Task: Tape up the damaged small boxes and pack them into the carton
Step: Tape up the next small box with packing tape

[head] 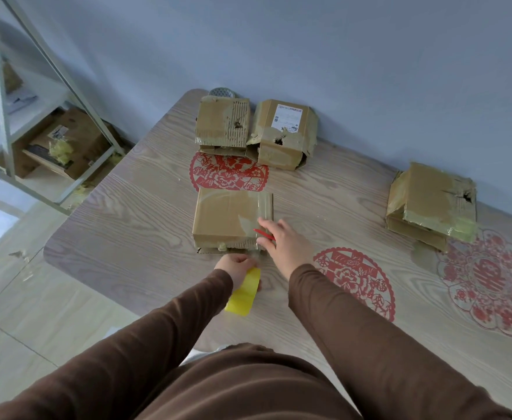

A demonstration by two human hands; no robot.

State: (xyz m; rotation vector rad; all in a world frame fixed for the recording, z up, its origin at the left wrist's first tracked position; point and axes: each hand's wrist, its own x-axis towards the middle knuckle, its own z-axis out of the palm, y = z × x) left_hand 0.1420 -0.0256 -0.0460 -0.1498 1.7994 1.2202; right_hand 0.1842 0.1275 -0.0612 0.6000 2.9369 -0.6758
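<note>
A flat brown cardboard box lies on the wooden table in front of me, with a strip of clear tape running down its right side. My left hand grips a yellow tape roll just below the box's near edge. My right hand rests on the box's right edge with its fingers on the tape, and a thin red tool is held in it. Three more damaged boxes sit further off: a torn one, a labelled one with a hole and one at the right.
Red paper-cut decorations lie flat on the table. A round object peeks out behind the far-left box against the blue wall. A metal shelf rack holding cartons stands at the left, on a tiled floor.
</note>
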